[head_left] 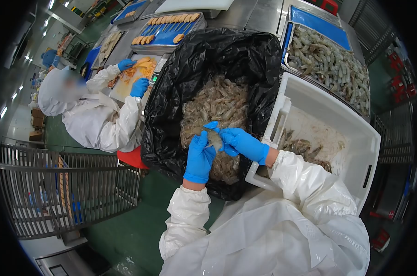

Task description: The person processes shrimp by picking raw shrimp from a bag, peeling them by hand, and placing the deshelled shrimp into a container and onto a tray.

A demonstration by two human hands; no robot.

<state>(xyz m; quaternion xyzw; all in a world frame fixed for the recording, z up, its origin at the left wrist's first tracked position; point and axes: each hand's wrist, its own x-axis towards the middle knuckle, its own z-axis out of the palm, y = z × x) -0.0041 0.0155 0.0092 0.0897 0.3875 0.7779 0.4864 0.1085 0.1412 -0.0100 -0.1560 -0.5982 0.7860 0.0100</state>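
Note:
Both my hands wear blue gloves and meet over a heap of raw shrimp (224, 99) in a black plastic bag (165, 96). Between them is a single greyish shrimp (214, 139). My left hand (200, 156) has its fingers closed on this shrimp from below. From the right, my right hand (245, 145) reaches to the same shrimp with bent fingers pinched at it; the fingertips partly cover it. Right of the bag stands a white plastic bin (365, 152) with some shrimp and bits (309, 152) on its bottom.
A tray of grey shrimp (328, 62) lies at the upper right. At the left, a co-worker (98, 110) handles orange pieces on a board (123, 87). Beyond are a tray of skewers (165, 37) and a small scale (158, 71). A metal rack (70, 184) stands lower left.

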